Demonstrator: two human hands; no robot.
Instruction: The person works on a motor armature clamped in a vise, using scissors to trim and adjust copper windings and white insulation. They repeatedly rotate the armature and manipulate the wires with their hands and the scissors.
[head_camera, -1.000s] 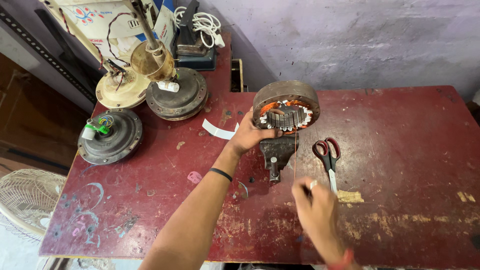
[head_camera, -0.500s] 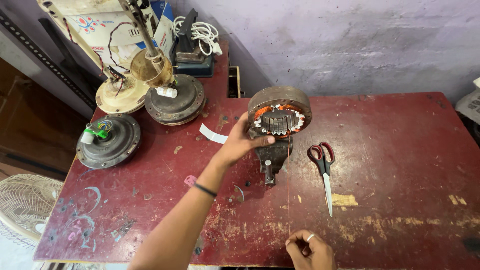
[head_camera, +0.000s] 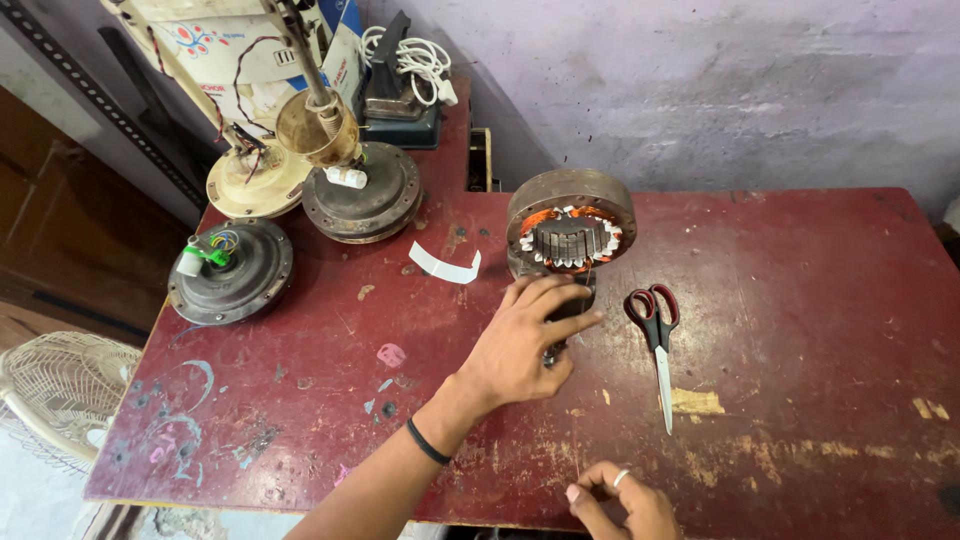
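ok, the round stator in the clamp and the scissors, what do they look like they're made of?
Stator: rusty brown metal ring, probably steel, with orange, copper-looking windings and white slot liners, likely paper or plastic. Scissors: bright steel-looking blades, glossy red and black handles, probably plastic. The left hand rests on the dark metal clamp.

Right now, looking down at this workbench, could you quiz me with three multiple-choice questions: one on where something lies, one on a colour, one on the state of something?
1. Where do the scissors lie?
A. To the right of the stator
B. On the white fan guard
C. In the left hand

2. What colour is the table?
A. Green
B. Worn dark red
C. White

3. How does the stator sit?
A. Flat on its face
B. Hanging from a wire
C. Up on edge, clamped in a small vise

Answers:
1 A, they lie on bare tabletop right of the stator.
2 B, scuffed red paint shows all over.
3 C, its copper windings face the camera, with the left hand on the vise below it.
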